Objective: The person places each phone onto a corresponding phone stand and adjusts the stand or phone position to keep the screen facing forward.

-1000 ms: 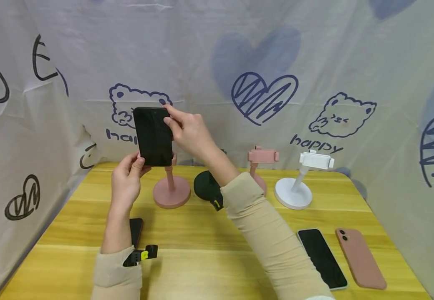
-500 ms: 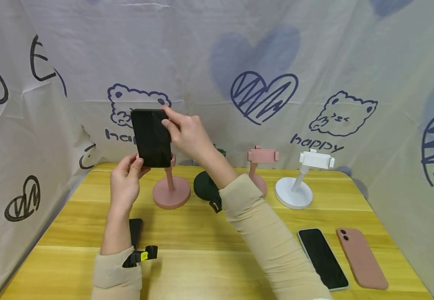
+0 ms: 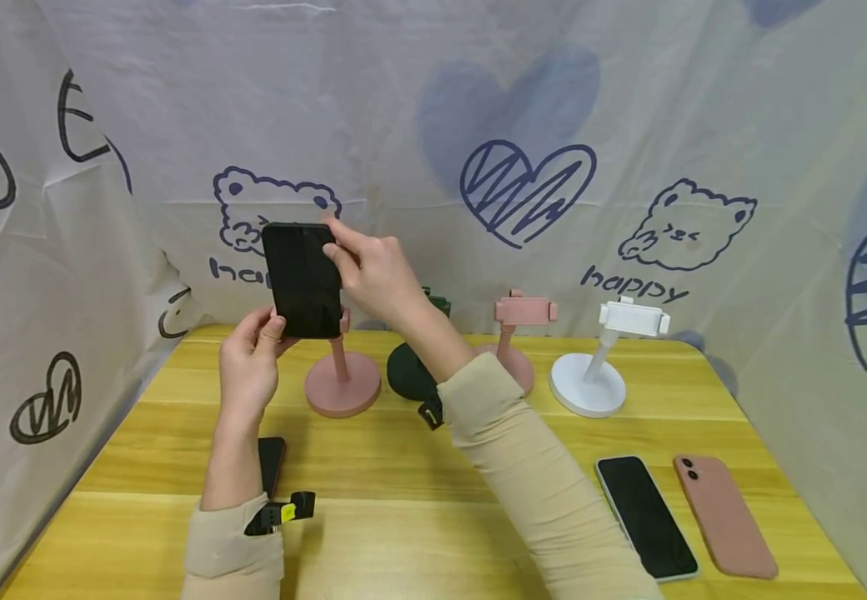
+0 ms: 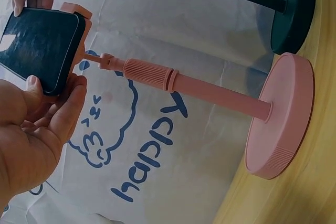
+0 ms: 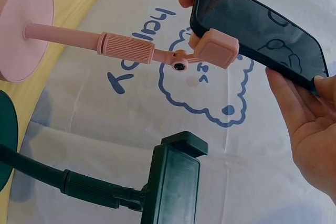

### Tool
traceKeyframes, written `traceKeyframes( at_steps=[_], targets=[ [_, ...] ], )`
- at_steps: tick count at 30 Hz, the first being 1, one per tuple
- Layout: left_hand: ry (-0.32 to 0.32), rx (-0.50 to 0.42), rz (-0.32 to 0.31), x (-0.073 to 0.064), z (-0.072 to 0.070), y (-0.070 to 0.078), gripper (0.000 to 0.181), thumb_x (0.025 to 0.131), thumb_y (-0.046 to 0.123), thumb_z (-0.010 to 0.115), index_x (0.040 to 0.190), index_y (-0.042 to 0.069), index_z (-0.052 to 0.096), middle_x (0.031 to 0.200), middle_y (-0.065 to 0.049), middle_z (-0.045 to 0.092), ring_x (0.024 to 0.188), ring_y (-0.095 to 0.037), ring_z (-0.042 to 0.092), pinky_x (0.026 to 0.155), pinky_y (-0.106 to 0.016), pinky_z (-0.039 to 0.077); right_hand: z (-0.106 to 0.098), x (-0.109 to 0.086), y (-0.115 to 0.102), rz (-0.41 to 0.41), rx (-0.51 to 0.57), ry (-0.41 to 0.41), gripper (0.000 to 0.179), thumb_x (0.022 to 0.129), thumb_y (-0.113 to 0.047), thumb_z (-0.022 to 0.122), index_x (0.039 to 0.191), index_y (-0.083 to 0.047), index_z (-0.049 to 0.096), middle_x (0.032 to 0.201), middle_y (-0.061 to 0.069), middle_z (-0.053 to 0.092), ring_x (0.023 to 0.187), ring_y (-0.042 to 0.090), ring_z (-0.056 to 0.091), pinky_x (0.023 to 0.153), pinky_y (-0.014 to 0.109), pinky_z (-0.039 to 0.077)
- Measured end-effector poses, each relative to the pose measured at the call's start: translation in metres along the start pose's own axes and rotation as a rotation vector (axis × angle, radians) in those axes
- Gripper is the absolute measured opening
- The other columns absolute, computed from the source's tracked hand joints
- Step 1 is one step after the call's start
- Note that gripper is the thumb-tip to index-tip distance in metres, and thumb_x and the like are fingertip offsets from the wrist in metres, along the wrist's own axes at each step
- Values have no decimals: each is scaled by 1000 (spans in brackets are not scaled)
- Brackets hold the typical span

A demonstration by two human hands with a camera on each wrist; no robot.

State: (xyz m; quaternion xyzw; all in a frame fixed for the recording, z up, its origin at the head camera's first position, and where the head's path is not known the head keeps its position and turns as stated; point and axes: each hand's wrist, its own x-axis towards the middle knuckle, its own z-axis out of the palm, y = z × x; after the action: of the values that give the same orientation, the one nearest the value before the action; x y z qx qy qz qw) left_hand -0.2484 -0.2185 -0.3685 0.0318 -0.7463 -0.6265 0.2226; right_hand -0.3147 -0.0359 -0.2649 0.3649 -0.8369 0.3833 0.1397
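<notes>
A black smartphone [image 3: 303, 279] stands upright, screen facing me, above the left pink phone stand [image 3: 341, 385]. My left hand [image 3: 248, 362] pinches its lower left corner, thumb on the front. At the upper right corner my right hand [image 3: 379, 271] pinches it between thumb and fingers. The stand's pink clamp [image 5: 218, 48] meets the phone's lower right edge in the right wrist view. From the left wrist view, part of the clamp [image 4: 77, 10] shows behind the phone [image 4: 44, 48]; whether it grips both sides is hidden.
A dark green stand [image 3: 409, 372], another pink stand [image 3: 526, 312] and a white stand [image 3: 587, 386] line the table's back, before a printed cloth. A white-edged phone [image 3: 647, 517] and a pink-cased phone [image 3: 726, 517] lie at right. Another dark phone [image 3: 272, 462] lies beside the left forearm.
The held phone and my right hand have come down slightly, with a small drift to the left. My left hand keeps its pinch on the lower corner and has barely moved.
</notes>
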Motion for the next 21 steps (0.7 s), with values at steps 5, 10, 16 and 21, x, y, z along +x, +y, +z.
traceKeyframes(
  at_steps=[5,10,16,21],
  targets=[
    [2,8,7,0,-1,-1,45,109,24,51,146,-2,56,140,-20,61,105,-1,66,98,-22,54,2,-2,1,-1,1,4,43,111,-17,51,153,-8,53,63,5,49,47,16,38,49,22,34],
    [-4,36,7,0,-2,-2,46,109,25,50,148,-1,55,143,-19,60,113,-13,66,99,-23,54,5,-6,2,-9,1,21,43,111,-17,52,153,-7,52,63,5,49,47,16,37,49,22,33],
    [5,89,1,-1,-4,-3,47,110,29,50,148,2,56,144,-17,61,123,-27,63,99,-25,55,10,-10,4,-11,10,18,45,110,-16,53,153,-6,51,62,5,51,45,15,38,48,21,34],
    [7,123,7,0,-5,-3,48,110,31,50,148,2,56,145,-18,60,125,-29,62,103,-32,54,12,-10,5,-11,16,22,45,110,-16,53,153,-6,50,62,6,51,45,15,38,47,21,34]
  ],
)
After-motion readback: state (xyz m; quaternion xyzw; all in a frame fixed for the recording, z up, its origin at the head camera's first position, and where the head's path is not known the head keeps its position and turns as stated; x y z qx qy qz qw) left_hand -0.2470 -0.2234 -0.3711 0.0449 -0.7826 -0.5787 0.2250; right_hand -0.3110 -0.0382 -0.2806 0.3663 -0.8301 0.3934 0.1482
